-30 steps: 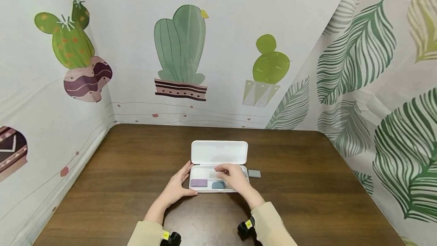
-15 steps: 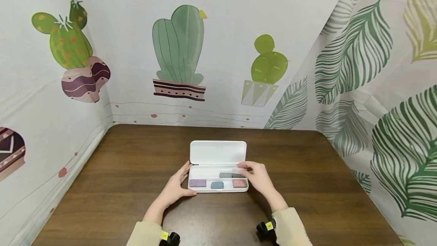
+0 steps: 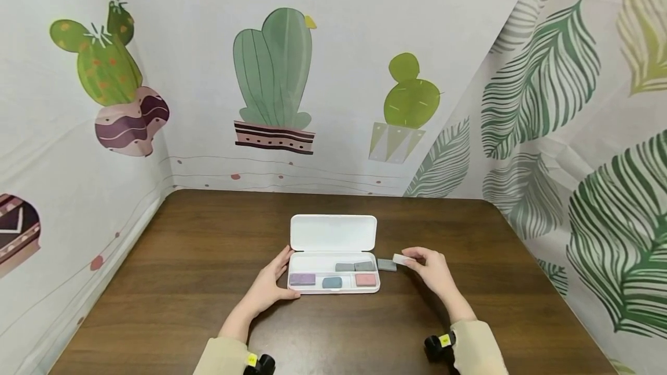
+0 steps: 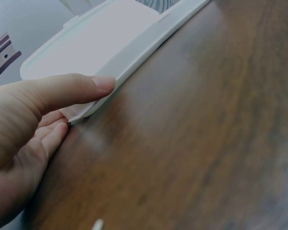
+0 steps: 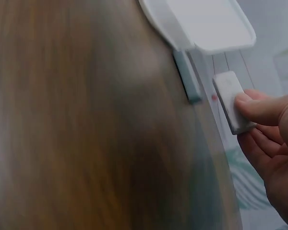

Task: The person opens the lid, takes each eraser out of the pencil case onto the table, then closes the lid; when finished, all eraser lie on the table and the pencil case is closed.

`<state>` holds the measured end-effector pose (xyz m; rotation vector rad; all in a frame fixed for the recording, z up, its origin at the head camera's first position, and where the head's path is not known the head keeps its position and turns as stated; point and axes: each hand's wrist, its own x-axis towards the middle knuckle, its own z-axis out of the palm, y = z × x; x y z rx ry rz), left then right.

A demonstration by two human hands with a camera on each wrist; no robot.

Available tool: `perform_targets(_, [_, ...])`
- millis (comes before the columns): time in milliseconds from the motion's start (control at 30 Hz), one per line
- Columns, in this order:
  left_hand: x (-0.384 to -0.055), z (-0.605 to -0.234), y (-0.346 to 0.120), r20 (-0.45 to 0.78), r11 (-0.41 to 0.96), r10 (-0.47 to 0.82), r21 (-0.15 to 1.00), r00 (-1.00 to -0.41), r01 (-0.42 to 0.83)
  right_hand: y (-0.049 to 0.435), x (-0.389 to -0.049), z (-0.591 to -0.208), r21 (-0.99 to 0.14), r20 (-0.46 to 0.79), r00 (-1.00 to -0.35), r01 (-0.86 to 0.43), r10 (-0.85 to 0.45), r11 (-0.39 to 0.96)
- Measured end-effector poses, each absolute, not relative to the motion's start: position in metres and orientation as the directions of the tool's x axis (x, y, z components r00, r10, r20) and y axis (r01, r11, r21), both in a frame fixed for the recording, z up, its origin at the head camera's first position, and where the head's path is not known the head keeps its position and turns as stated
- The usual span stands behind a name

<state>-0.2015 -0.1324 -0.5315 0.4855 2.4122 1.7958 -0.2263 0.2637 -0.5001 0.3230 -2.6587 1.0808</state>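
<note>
A white pencil case point(image 3: 312, 291) lies on the table with its lid point(image 3: 333, 233) swung back. My left hand point(image 3: 268, 282) holds its left end, the thumb on the front edge and the fingers along the side, as the left wrist view also shows. To the right of the case, my right hand point(image 3: 435, 271) pinches a white, eraser-like block point(image 5: 225, 91) between thumb and fingers. Just left of that block, a grey block point(image 3: 387, 265) lies beside the case's right end. Inside the case are a purple block point(image 3: 302, 279), a blue one point(image 3: 332, 282), a pink one point(image 3: 365, 279) and two grey ones.
The brown wooden table point(image 3: 219, 236) reaches back to a white cloth backdrop point(image 3: 344, 85) printed with cacti and leaves. Similar cloth hangs along both sides.
My right hand has moved right from over the case, carrying the white block out past its right end. The grey and pink blocks inside are uncovered. My left hand stays at the case.
</note>
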Motion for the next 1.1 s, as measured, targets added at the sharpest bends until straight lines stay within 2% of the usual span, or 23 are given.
perform_targets(300, [-0.201, -0.533, -0.135, 0.109, 0.271, 0.301, 0.943, -0.947, 0.194, 0.281, -0.224, -0.505, -0.661, 0.188, -0.972, -0.233, -0.143, 0.714])
perform_targets(500, [-0.202, -0.534, -0.134, 0.113, 0.268, 0.300, 0.943, -0.947, 0.197, 0.280, -0.226, -0.507, -0.665, 0.191, -0.968, -0.250, -0.163, 0.704])
perform_targets(1100, [-0.202, -0.534, -0.132, 0.117, 0.263, 0.302, 0.944, -0.946, 0.201, 0.281, -0.233, -0.511, -0.657, 0.173, -0.979, -0.197, -0.109, 0.728])
